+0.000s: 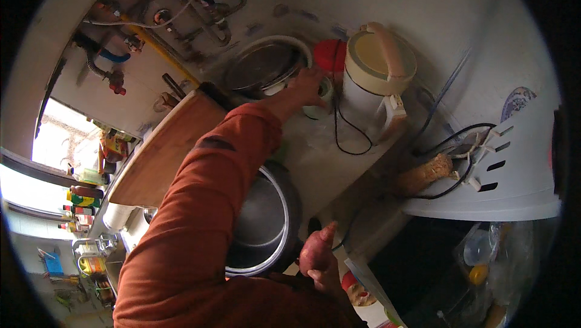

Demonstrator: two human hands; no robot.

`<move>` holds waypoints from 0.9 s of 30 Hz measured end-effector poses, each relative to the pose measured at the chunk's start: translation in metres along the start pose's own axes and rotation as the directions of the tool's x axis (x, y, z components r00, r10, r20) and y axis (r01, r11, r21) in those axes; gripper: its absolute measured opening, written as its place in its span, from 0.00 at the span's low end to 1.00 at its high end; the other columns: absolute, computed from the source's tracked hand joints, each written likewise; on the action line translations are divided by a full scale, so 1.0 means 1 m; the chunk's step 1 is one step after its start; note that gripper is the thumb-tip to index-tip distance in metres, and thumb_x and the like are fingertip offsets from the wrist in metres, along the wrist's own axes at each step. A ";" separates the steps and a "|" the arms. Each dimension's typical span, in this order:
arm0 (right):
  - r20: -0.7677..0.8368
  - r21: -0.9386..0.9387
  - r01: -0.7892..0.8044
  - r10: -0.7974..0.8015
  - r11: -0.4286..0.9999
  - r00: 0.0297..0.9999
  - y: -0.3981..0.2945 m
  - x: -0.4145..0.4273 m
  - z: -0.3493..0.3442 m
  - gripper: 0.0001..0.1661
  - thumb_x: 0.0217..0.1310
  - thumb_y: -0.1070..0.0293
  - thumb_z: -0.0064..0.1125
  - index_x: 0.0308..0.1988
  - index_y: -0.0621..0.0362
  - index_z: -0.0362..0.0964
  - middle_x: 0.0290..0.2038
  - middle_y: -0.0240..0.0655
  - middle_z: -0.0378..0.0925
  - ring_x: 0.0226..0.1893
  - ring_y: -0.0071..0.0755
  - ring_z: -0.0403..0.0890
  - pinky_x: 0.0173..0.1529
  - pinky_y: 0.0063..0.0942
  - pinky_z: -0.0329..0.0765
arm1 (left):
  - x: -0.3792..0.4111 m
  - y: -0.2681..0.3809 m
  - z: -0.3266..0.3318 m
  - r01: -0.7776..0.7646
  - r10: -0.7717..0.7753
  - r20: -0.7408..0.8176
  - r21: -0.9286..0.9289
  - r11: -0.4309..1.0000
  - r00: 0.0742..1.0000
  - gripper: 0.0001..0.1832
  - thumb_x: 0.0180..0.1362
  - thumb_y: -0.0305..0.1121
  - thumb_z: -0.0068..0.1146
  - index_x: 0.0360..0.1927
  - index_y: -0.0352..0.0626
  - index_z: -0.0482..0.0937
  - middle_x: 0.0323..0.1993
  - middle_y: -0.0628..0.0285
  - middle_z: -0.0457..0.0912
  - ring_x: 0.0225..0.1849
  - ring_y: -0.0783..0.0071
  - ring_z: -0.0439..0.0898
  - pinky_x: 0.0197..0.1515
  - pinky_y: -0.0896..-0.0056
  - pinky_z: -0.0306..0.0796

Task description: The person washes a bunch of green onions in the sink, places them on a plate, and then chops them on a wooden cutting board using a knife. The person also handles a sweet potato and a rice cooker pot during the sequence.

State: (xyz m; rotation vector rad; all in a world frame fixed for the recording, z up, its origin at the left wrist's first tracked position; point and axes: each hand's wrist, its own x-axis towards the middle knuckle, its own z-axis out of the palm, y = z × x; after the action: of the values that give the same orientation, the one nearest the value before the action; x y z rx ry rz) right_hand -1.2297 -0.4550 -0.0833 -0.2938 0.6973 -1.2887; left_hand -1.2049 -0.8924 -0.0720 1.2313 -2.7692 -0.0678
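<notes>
My left hand reaches out at the back of the counter, against a small pale green round object; whether its fingers grip it is unclear. A large round metal lid leans behind that hand. In my right hand, low in the view, is a reddish sweet potato with its pointed end up. Between the arms stands a deep metal pot, partly hidden by my left orange sleeve. A white soy milk maker or jug with a cream lid stands right of my left hand.
A wooden board stands at the left. A black cord loops over the counter. A red object is by the wall. At the right are a white slotted plastic housing and plastic bags. Bottles line the window side.
</notes>
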 end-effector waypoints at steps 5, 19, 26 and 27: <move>-0.032 0.009 0.000 0.000 1.000 0.999 -0.007 0.003 0.009 0.31 0.36 0.73 0.55 0.47 0.58 0.58 0.33 0.27 0.64 0.31 0.19 0.67 0.36 0.19 0.67 | -0.001 -0.026 -0.044 0.231 -0.230 -0.090 -0.008 0.973 0.969 0.30 0.40 0.46 0.61 0.49 0.52 0.70 0.48 0.55 0.71 0.52 0.57 0.69 0.53 0.60 0.65; -0.004 -0.024 -0.018 0.018 1.000 1.000 -0.022 0.006 0.014 0.33 0.35 0.71 0.58 0.47 0.59 0.57 0.33 0.26 0.63 0.32 0.19 0.65 0.39 0.17 0.65 | -0.015 -0.074 -0.081 0.403 -0.395 -0.122 0.050 0.914 0.911 0.21 0.47 0.46 0.55 0.42 0.44 0.75 0.40 0.53 0.77 0.45 0.57 0.75 0.45 0.59 0.70; -0.065 -0.174 0.166 -0.180 0.971 0.982 -0.007 0.020 -0.016 0.38 0.34 0.70 0.56 0.52 0.60 0.57 0.38 0.27 0.67 0.37 0.22 0.69 0.44 0.19 0.67 | -0.038 -0.050 -0.166 0.226 -0.275 -0.219 -0.225 0.948 0.936 0.21 0.44 0.47 0.57 0.36 0.41 0.74 0.35 0.53 0.78 0.38 0.57 0.76 0.42 0.62 0.69; -0.100 -0.158 0.187 -0.205 0.970 0.974 -0.007 0.023 -0.012 0.34 0.34 0.70 0.55 0.48 0.60 0.60 0.38 0.30 0.68 0.37 0.25 0.71 0.42 0.21 0.69 | -0.050 -0.043 -0.184 0.202 -0.267 -0.234 -0.269 0.942 0.935 0.21 0.44 0.46 0.57 0.35 0.40 0.74 0.33 0.54 0.78 0.36 0.60 0.76 0.41 0.65 0.69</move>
State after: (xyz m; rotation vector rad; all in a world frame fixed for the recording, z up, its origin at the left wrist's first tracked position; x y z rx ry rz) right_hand -1.2399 -0.4769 -0.0959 -0.4193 0.8821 -1.4537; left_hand -1.1176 -0.8834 0.1026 1.3854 -2.2959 -0.2322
